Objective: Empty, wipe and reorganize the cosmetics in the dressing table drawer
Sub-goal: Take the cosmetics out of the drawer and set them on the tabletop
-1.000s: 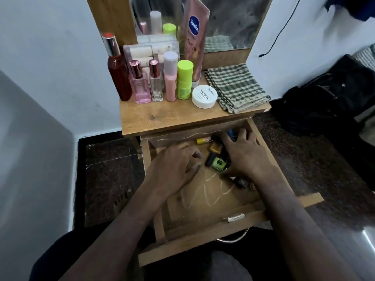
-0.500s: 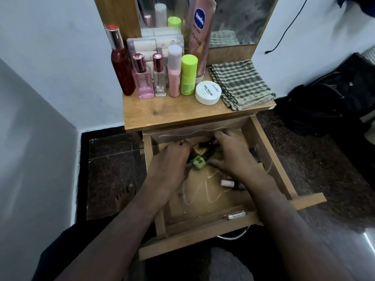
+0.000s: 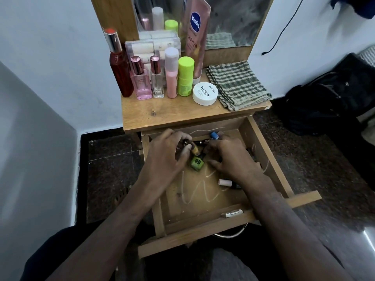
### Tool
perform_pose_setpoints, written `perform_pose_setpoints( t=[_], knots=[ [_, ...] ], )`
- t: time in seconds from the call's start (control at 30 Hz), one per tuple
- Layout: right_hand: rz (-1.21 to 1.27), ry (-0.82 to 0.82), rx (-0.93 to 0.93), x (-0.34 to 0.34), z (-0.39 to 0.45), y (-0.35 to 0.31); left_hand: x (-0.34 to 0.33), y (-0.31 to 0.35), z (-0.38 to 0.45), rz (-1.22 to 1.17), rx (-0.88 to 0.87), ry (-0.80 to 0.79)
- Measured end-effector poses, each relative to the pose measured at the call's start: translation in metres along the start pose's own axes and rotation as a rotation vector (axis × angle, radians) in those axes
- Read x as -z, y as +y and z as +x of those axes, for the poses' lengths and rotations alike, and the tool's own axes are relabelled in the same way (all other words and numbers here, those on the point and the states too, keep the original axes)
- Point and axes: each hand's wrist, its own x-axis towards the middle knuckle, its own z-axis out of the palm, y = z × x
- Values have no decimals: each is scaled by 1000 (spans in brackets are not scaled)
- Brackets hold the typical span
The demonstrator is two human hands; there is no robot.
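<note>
Both hands are lowered into the open drawer; small bottles, a yellow one among them, are gripped by the curled fingers of the left hand; the right hand is cupped over other bottles at the back, though whether anything is held cannot be told; a green bottle lies between the hands; a folded checked cloth rests on the tabletop.

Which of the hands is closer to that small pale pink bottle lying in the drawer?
The right hand. Its wrist lies just beside the pale pink bottle; the left hand is farther off, across the drawer.
</note>
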Motion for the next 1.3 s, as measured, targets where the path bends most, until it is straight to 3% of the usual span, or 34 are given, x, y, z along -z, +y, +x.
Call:
perform_pose_setpoints(
  t=[0.2,0.37,0.57,0.77,0.87,1.0,1.2,1.3],
  knots=[
    [-50,-21,56,-1,1,-7,15,6,-4,-102,-161,242],
    [-14,-47,155,0,1,-15,31,0,-3,-108,-175,462],
    [-31,-52,3,-12,7,-28,44,-9,8,-138,-103,630],
    [-19,-97,-59,-15,8,-35,47,-24,23,-142,-64,667],
    [27,56,40,-5,2,-39,52,-31,30,-120,-62,636],
    [360,372,202,13,-10,-72,58,-48,30,-51,-83,516],
    [544,698,192,14,24,-124,69,-67,30,-10,-82,484],
    [500,761,151,7,45,-137,76,-71,31,-101,14,487]
  ],
)
